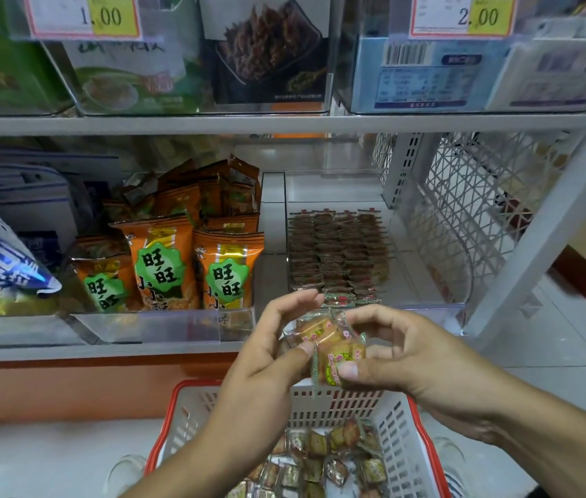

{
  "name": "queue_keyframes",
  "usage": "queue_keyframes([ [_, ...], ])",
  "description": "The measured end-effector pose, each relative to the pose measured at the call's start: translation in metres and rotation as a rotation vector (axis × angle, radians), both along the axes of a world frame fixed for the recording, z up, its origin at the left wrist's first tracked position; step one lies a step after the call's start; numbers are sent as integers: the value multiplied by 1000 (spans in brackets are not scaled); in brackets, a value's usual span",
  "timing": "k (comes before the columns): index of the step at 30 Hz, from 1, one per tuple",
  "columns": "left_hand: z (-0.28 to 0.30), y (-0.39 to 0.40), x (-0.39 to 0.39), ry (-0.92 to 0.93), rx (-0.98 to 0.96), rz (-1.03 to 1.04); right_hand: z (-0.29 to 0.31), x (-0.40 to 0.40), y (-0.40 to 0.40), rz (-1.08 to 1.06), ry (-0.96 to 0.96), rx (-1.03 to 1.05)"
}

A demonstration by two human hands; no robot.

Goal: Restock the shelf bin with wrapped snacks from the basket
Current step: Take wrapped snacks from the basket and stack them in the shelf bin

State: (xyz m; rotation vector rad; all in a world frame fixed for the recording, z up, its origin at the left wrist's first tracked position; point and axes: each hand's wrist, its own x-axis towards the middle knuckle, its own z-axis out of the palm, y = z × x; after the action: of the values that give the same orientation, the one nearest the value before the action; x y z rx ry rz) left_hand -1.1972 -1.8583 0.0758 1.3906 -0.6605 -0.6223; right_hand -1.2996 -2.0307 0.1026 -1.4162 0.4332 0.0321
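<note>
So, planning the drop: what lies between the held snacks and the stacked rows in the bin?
Only the clear bin front lip, in the head view; snacks sit just below it.

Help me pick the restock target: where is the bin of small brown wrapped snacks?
In the head view, the clear bin sits right of centre on the lower shelf, right of the orange snack bags.

- Basket cut off by the bottom edge; only its far part in view.
- Snacks in hands partly covered by fingers; count not clear.
- Left price tag and right price tag cut off at the top; small print too blurry to read.
- Blue bag cut off at the left edge.
</note>
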Motion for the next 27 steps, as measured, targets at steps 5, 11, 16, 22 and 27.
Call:
queue_keyframes([
  [5, -6, -12, -6, 189, -35, 37, 0, 6, 2, 139, -73, -24],
  [11, 9, -21, -2, 566, 67, 107, 0, 12, 7, 184, -207, -730],
  [16, 8, -27, -3, 700, 107, 153, -5, 13, 12, 232, -268, -939],
  [22, 12, -34, -2, 668, 100, 187, 9, 15, 13, 321, -223, -1117],
  [27, 15, -35, 0, 356, 111, 196, 34, 24, -22, 172, -239, -1159],
])
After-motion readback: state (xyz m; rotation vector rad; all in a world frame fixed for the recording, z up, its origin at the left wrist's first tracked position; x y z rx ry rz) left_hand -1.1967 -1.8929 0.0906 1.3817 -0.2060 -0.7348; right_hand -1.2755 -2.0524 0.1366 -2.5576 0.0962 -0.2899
